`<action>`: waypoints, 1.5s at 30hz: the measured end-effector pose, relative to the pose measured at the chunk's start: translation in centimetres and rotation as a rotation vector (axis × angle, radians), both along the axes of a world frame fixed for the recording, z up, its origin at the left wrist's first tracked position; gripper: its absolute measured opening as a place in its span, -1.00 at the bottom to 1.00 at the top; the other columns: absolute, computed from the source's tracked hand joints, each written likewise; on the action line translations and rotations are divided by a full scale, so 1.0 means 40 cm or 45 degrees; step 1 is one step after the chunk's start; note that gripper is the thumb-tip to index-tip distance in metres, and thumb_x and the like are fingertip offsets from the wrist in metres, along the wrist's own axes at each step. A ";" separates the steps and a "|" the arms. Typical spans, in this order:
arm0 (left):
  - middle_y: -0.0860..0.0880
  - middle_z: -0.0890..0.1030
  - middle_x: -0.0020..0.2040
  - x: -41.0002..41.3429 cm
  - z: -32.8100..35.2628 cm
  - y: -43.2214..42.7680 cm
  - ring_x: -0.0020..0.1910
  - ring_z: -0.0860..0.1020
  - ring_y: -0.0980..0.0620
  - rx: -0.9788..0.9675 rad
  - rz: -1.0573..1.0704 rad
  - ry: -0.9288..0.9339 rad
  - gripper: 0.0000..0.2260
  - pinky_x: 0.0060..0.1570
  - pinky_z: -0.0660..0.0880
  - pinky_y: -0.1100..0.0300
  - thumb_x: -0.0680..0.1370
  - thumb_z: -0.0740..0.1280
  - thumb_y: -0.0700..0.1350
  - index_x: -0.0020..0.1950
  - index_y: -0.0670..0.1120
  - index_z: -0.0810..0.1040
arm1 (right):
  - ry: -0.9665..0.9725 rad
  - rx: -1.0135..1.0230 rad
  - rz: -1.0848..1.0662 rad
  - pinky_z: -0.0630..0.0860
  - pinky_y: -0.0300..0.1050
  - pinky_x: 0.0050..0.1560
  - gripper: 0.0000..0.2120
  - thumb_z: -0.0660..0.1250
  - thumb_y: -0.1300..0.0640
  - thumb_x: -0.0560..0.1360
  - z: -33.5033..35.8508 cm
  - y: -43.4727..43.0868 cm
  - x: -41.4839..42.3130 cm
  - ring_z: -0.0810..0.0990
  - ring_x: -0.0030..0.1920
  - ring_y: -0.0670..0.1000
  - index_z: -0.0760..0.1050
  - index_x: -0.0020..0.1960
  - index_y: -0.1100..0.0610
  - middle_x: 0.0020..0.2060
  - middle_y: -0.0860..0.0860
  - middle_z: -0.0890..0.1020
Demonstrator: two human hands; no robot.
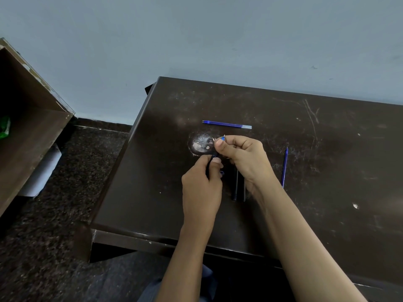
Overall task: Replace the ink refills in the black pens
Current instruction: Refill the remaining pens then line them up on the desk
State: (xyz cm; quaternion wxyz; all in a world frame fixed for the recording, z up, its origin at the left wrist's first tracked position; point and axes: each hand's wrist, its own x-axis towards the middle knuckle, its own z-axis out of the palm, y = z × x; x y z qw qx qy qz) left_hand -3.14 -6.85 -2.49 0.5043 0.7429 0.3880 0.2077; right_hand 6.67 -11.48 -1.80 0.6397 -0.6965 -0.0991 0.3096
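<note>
Filmed in a plain room, home or office undetermined; indicated by scratched dark desk (327, 171), pale blue wall (196, 40), speckled stone floor (76, 182), worn wooden cabinet (32, 127).

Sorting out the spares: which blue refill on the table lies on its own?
The single refill right of the right hand, lying front to back. The other two refills lie side by side, crosswise, farther back.
</note>
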 end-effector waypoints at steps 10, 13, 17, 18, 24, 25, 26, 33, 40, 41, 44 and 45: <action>0.09 0.32 -0.48 0.008 -0.004 0.005 -0.48 0.27 0.18 -0.361 0.008 -0.159 -0.70 -0.48 0.25 0.39 0.61 0.20 -0.09 -0.30 -0.06 0.51 | 0.011 0.140 0.089 0.54 -0.15 -0.02 -0.84 0.42 0.20 0.46 -0.011 -0.008 0.014 0.61 -0.19 -0.10 0.64 -0.03 0.27 -0.25 0.00 0.66; 0.06 0.31 -0.46 0.007 -0.001 0.010 -0.53 0.23 0.19 -0.530 -0.058 -0.210 -0.70 -0.54 0.19 0.40 0.63 0.17 -0.11 -0.28 -0.08 0.49 | -0.009 0.167 0.138 0.54 -0.14 0.01 -0.86 0.41 0.21 0.46 -0.010 -0.013 0.021 0.62 -0.18 -0.09 0.63 -0.04 0.27 -0.22 0.01 0.67; 0.09 0.28 -0.49 0.005 0.012 0.021 -0.58 0.16 0.21 -0.952 -0.203 -0.289 -0.65 -0.63 0.12 0.38 0.66 0.08 -0.01 -0.28 -0.05 0.44 | 0.072 0.337 0.277 0.51 -0.14 -0.28 -0.87 0.35 0.22 0.46 0.006 -0.024 0.022 0.50 -0.41 0.03 0.60 -0.05 0.26 -0.29 0.06 0.65; 0.09 0.28 -0.50 0.004 0.014 0.023 -0.58 0.15 0.21 -1.021 -0.230 -0.318 -0.64 -0.63 0.11 0.38 0.66 0.07 0.00 -0.29 -0.04 0.44 | 0.093 0.385 0.311 0.50 -0.15 -0.33 -0.87 0.33 0.21 0.45 0.010 -0.026 0.024 0.48 -0.42 0.05 0.59 -0.06 0.25 -0.29 0.05 0.66; 0.07 0.42 -0.40 0.006 -0.002 0.010 -0.46 0.33 0.20 -0.407 -0.122 -0.251 -0.67 -0.43 0.29 0.37 0.64 0.13 0.02 -0.26 -0.03 0.52 | 0.045 0.420 0.347 0.49 -0.15 -0.40 -0.78 0.29 0.20 0.54 0.006 -0.017 0.017 0.42 -0.39 -0.02 0.58 0.16 0.21 -0.20 0.07 0.59; 0.08 0.45 -0.39 0.006 -0.008 0.008 -0.42 0.38 0.21 -0.327 -0.106 -0.225 -0.68 -0.36 0.32 0.34 0.63 0.14 0.03 -0.24 -0.03 0.54 | 0.027 0.385 0.327 0.49 -0.14 -0.39 -0.74 0.35 0.17 0.49 0.002 -0.015 0.015 0.43 -0.40 -0.03 0.58 0.16 0.20 -0.26 0.05 0.57; 0.08 0.47 -0.38 0.005 -0.012 0.007 -0.39 0.40 0.21 -0.288 -0.099 -0.206 -0.69 -0.32 0.35 0.31 0.63 0.15 0.02 -0.22 -0.03 0.56 | 0.010 0.356 0.303 0.49 -0.13 -0.39 -0.69 0.40 0.15 0.43 -0.002 -0.013 0.015 0.44 -0.41 -0.03 0.58 0.15 0.21 -0.33 0.03 0.56; 0.09 0.49 -0.37 0.005 -0.016 0.009 -0.38 0.40 0.21 -0.308 -0.051 -0.169 -0.70 -0.28 0.36 0.24 0.63 0.15 0.01 -0.21 0.00 0.57 | 0.169 0.388 0.258 0.49 -0.09 -0.39 -0.76 0.22 0.35 0.56 -0.009 -0.008 0.020 0.49 -0.40 -0.04 0.51 0.20 0.21 -0.02 0.13 0.69; 0.10 0.50 -0.38 0.005 -0.015 0.011 -0.38 0.42 0.21 -0.320 -0.016 -0.182 -0.71 -0.27 0.36 0.24 0.63 0.16 0.01 -0.19 -0.01 0.58 | 0.143 0.424 0.225 0.43 -0.12 -0.47 -0.86 0.24 0.38 0.54 -0.015 -0.001 0.009 0.41 -0.44 -0.01 0.47 0.08 0.27 -0.22 0.08 0.63; 0.10 0.49 -0.37 0.005 -0.014 0.010 -0.37 0.42 0.20 -0.322 -0.017 -0.180 -0.71 -0.27 0.36 0.23 0.63 0.16 0.01 -0.20 -0.01 0.58 | 0.187 0.444 0.224 0.43 -0.12 -0.47 -0.84 0.19 0.40 0.56 -0.010 -0.001 0.010 0.40 -0.43 -0.01 0.46 0.09 0.26 -0.16 0.11 0.65; 0.09 0.49 -0.37 0.007 -0.015 0.011 -0.36 0.42 0.18 -0.324 -0.016 -0.185 -0.70 -0.27 0.37 0.21 0.63 0.16 0.01 -0.20 0.00 0.58 | 0.180 0.415 0.254 0.43 -0.10 -0.44 -0.86 0.25 0.28 0.56 -0.013 -0.001 0.013 0.40 -0.41 -0.01 0.44 0.10 0.26 -0.14 0.18 0.61; 0.09 0.49 -0.37 0.007 -0.015 0.010 -0.37 0.41 0.18 -0.325 -0.015 -0.188 -0.71 -0.27 0.36 0.21 0.63 0.16 0.01 -0.20 -0.01 0.58 | 0.145 0.377 0.255 0.42 -0.09 -0.42 -0.81 0.32 0.22 0.52 -0.018 0.000 0.013 0.41 -0.40 -0.01 0.45 0.10 0.26 -0.22 0.16 0.57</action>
